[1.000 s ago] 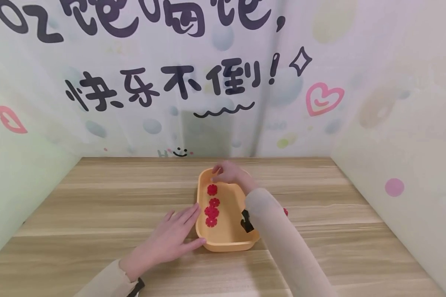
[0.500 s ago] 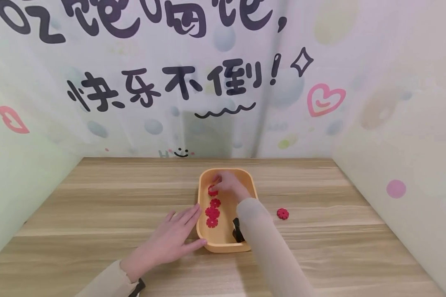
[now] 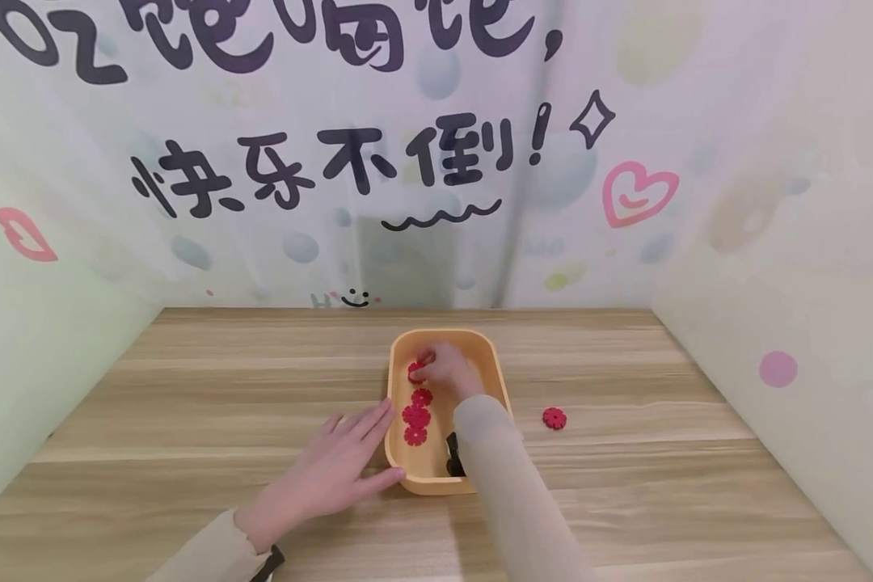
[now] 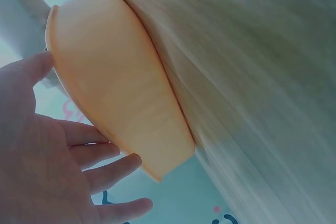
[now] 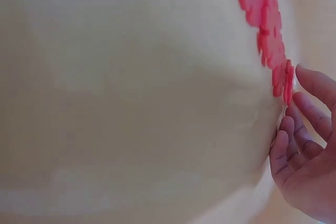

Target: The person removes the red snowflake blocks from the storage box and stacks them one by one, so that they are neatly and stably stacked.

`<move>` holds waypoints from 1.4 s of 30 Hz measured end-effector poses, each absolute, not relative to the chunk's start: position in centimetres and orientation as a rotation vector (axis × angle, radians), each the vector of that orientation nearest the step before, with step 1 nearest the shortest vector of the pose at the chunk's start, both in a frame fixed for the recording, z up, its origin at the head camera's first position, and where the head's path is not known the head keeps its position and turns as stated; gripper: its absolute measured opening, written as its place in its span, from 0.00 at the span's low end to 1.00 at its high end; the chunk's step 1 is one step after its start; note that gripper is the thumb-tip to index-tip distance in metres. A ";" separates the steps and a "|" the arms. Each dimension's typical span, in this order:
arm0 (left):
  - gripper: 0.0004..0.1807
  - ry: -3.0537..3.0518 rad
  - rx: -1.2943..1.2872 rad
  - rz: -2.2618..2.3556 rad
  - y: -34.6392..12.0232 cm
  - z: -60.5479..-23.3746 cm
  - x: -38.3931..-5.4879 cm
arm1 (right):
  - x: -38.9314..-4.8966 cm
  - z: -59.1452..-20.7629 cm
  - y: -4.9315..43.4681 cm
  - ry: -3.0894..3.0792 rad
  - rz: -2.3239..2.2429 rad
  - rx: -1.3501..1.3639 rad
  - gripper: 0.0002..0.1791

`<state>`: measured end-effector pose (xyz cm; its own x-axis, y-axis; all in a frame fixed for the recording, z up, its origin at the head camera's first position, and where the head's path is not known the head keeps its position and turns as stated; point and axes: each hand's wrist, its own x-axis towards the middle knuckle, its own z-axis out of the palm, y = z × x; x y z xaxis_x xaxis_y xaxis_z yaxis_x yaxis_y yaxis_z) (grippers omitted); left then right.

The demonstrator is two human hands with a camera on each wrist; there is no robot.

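Note:
An orange tray [image 3: 447,486] stands on the table. My left hand [image 3: 335,461] lies along its left side, fingers and thumb extended; in the left wrist view the thumb and fingertips touch the rim of the tray. Inside, at the far left, my right hand [image 3: 451,368] pinches a red notched plastic disc [image 5: 289,82], seen nearly edge-on in the right wrist view. Several more red discs [image 3: 416,416] form a line down the left side of the tray floor. The right hand partly hides the farthest discs.
One red notched disc [image 3: 554,418] lies on the wooden table [image 3: 189,388] to the right of the tray. A black wrist strap part [image 3: 454,454] shows beside the right sleeve. A printed white curtain [image 3: 436,267] hangs behind the table.
My right hand has come down from the tray's far rim onto the farthest red discs. The right forearm has swung left, uncovering the loose disc on the table. My left hand stays put.

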<state>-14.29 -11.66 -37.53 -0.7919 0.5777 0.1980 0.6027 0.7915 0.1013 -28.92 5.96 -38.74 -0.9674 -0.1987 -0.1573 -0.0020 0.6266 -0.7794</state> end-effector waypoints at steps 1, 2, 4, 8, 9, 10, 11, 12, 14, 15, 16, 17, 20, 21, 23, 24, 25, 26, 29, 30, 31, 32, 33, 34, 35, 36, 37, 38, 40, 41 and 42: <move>0.42 -2.824 -0.937 -0.239 -11.6 -37.5 -14.3 | -28.9 -38.8 6.0 2.616 -1.265 -0.145 0.16; 0.42 -2.824 -0.939 -0.239 -11.6 -37.5 -14.3 | -28.9 -38.9 5.9 2.612 -1.273 -0.125 0.16; 0.42 -2.827 -0.941 -0.243 -11.6 -37.5 -14.3 | -29.0 -39.1 5.9 2.616 -1.265 -0.113 0.15; 0.42 -2.836 -0.941 -0.249 -11.6 -37.5 -14.3 | -29.1 -39.3 5.9 2.617 -1.249 -0.096 0.13; 0.42 -2.839 -0.939 -0.251 -11.5 -37.5 -14.3 | -29.1 -39.3 5.9 2.620 -1.242 -0.098 0.13; 0.42 -2.841 -0.938 -0.250 -11.5 -37.5 -14.3 | -29.1 -39.3 5.9 2.619 -1.241 -0.100 0.13; 0.42 -2.844 -0.937 -0.251 -11.5 -37.5 -14.3 | -29.0 -39.3 5.9 2.616 -1.243 -0.096 0.13; 0.42 -2.845 -0.937 -0.249 -11.5 -37.5 -14.4 | -29.0 -39.3 5.8 2.616 -1.240 -0.096 0.13; 0.42 -2.848 -0.936 -0.250 -11.5 -37.5 -14.3 | -29.0 -39.3 5.8 2.616 -1.230 -0.092 0.14; 0.42 -2.849 -0.935 -0.250 -11.5 -37.5 -14.3 | -29.0 -39.4 5.8 2.619 -1.223 -0.091 0.14; 0.42 -2.849 -0.935 -0.250 -11.5 -37.5 -14.3 | -29.1 -39.4 5.8 2.621 -1.215 -0.086 0.14; 0.42 -2.850 -0.934 -0.250 -11.5 -37.5 -14.4 | -29.1 -39.4 5.8 2.625 -1.206 -0.082 0.14; 0.43 -2.850 -0.934 -0.251 -11.6 -37.5 -14.4 | -29.1 -39.3 5.8 2.635 -1.179 -0.076 0.13; 0.43 -2.850 -0.934 -0.251 -11.6 -37.5 -14.4 | -29.1 -39.3 5.8 2.636 -1.172 -0.081 0.13; 0.43 -2.851 -0.934 -0.254 -11.6 -37.5 -14.4 | -29.1 -39.2 5.8 2.642 -1.155 -0.095 0.12; 0.43 -2.851 -0.935 -0.254 -11.6 -37.5 -14.4 | -29.1 -39.1 5.8 2.646 -1.147 -0.104 0.11; 0.43 -2.850 -0.936 -0.255 -11.6 -37.6 -14.4 | -29.1 -39.1 5.8 2.649 -1.139 -0.113 0.11; 0.43 -2.850 -0.935 -0.256 -11.6 -37.6 -14.4 | -29.1 -39.1 5.8 2.651 -1.138 -0.123 0.11; 0.43 -2.848 -0.935 -0.253 -11.6 -37.6 -14.4 | -29.2 -39.1 5.9 2.656 -1.142 -0.144 0.11; 0.43 -2.847 -0.936 -0.253 -11.6 -37.6 -14.4 | -29.2 -39.2 5.9 2.648 -1.152 -0.142 0.12; 0.43 -2.846 -0.937 -0.253 -11.6 -37.6 -14.4 | -29.2 -39.2 5.9 2.648 -1.157 -0.148 0.13; 0.43 -2.846 -0.937 -0.252 -11.6 -37.6 -14.4 | -29.3 -39.3 5.9 2.646 -1.164 -0.155 0.14; 0.43 -2.845 -0.938 -0.255 -11.6 -37.6 -14.4 | -29.3 -39.3 5.9 2.650 -1.163 -0.167 0.15; 0.43 -2.844 -0.939 -0.258 -11.6 -37.6 -14.4 | -29.3 -39.4 5.9 2.656 -1.157 -0.187 0.15; 0.43 -2.842 -0.941 -0.258 -11.6 -37.6 -14.4 | -29.3 -39.4 5.9 2.665 -1.147 -0.203 0.16; 0.43 -2.841 -0.942 -0.261 -11.6 -37.5 -14.4 | -29.4 -39.5 5.9 2.673 -1.135 -0.223 0.16; 0.42 -2.842 -0.943 -0.260 -11.6 -37.5 -14.4 | -29.4 -39.5 5.9 2.677 -1.128 -0.242 0.17; 0.42 -2.842 -0.942 -0.259 -11.6 -37.5 -14.3 | -29.4 -39.5 6.0 2.677 -1.120 -0.254 0.17; 0.42 -2.844 -0.942 -0.256 -11.6 -37.5 -14.3 | -29.5 -39.5 6.0 2.669 -1.108 -0.280 0.19; 0.42 -2.845 -0.941 -0.253 -11.6 -37.5 -14.3 | -29.5 -39.4 6.1 2.662 -1.103 -0.297 0.19; 0.42 -2.847 -0.940 -0.251 -11.6 -37.5 -14.3 | -29.5 -39.3 6.1 2.654 -1.103 -0.320 0.19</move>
